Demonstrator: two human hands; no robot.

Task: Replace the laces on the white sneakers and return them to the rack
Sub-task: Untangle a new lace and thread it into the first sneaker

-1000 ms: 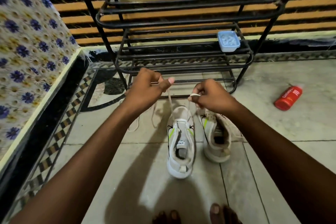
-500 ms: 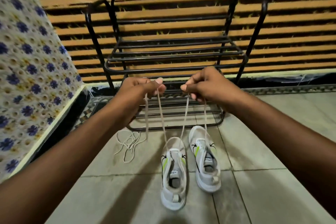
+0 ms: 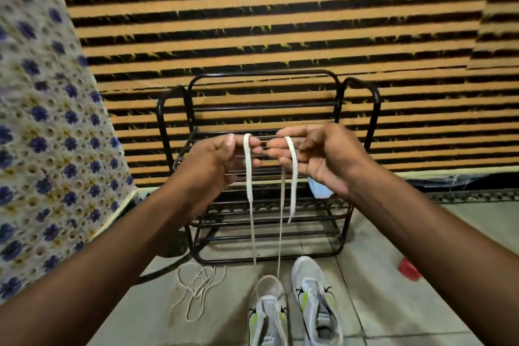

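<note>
Two white sneakers stand on the tiled floor at the bottom, the left sneaker [image 3: 268,320] and the right sneaker [image 3: 317,306], toes toward the black metal rack [image 3: 174,121]. A flat white lace [image 3: 251,205] runs up from the left sneaker's front eyelets in two strands. My left hand [image 3: 216,160] pinches one strand near its end. My right hand [image 3: 314,157] has the other end draped over its curled fingers, the tip hanging free. Both hands are raised in front of the rack, close together.
A loose pile of thin old laces [image 3: 196,286] lies on the floor left of the sneakers. A pale blue container [image 3: 318,189] sits on a rack shelf behind my right hand. A red bottle [image 3: 408,268] lies on the floor at right. A flowered cloth surface [image 3: 42,135] fills the left.
Both hands have risen higher, drawing the lace up longer from the left sneaker. The view has tilted up, so the sneakers sit lower in frame.
</note>
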